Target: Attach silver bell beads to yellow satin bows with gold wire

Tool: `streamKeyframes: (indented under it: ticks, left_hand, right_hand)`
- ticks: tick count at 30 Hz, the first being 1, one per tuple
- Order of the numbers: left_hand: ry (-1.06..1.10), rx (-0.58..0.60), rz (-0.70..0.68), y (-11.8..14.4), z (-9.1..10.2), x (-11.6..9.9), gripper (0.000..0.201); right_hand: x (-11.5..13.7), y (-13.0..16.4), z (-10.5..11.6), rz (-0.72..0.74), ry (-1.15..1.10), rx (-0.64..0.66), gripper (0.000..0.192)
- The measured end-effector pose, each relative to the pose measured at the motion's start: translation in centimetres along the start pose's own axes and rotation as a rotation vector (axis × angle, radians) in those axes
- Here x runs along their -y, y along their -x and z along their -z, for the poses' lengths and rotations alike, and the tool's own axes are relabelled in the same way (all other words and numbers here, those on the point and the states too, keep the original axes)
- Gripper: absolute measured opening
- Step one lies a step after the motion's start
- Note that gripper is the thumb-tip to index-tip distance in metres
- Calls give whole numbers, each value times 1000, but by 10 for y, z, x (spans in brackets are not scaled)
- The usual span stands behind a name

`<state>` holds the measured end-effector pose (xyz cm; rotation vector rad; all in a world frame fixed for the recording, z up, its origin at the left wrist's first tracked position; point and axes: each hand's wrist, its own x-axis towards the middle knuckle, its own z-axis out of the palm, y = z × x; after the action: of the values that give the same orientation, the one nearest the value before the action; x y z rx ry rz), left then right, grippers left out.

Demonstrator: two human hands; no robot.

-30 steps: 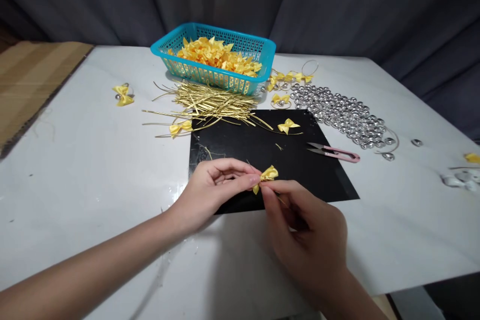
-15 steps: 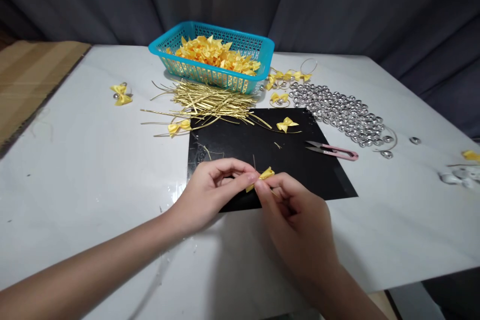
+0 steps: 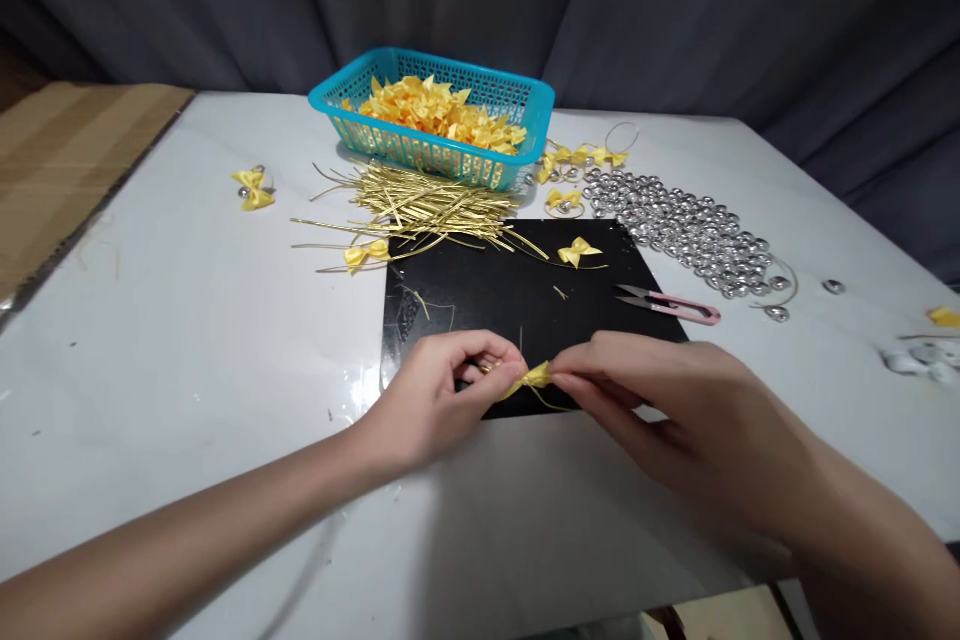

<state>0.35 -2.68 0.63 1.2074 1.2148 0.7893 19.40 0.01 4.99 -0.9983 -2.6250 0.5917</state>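
Two bare hands meet over the near edge of a black mat (image 3: 517,290) on a white tabletop (image 3: 187,370). The left hand (image 3: 446,400) pinches one end of a small yellow bow (image 3: 537,376) between thumb and fingers; the right hand (image 3: 690,410) pinches the other end with its fingertips. A thin gold wire (image 3: 546,403) curves below the bow. Beyond the mat, a heap of gold ties (image 3: 427,200) lies in front of a blue basket (image 3: 341,100) holding many yellow bows (image 3: 435,105). To the right are pink-handled snips (image 3: 690,309), partly on the mat, and a spread of shiny silver beads (image 3: 682,230).
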Motion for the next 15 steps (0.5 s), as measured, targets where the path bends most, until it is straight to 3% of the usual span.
streamKeyframes:
  ticks: [6, 10, 15]
  left_hand:
    - [-29, 127, -52, 1, 1, 2, 21]
    - [-33, 184, -45, 1, 2, 4, 22]
    - [29, 124, 28, 1, 3, 2, 22]
  right_hand:
    - [-7, -34, 9, 232, 104, 63, 21]
    - [-13, -54, 6, 224, 6, 150, 19]
    - [-30, -56, 4, 163, -47, 178, 19]
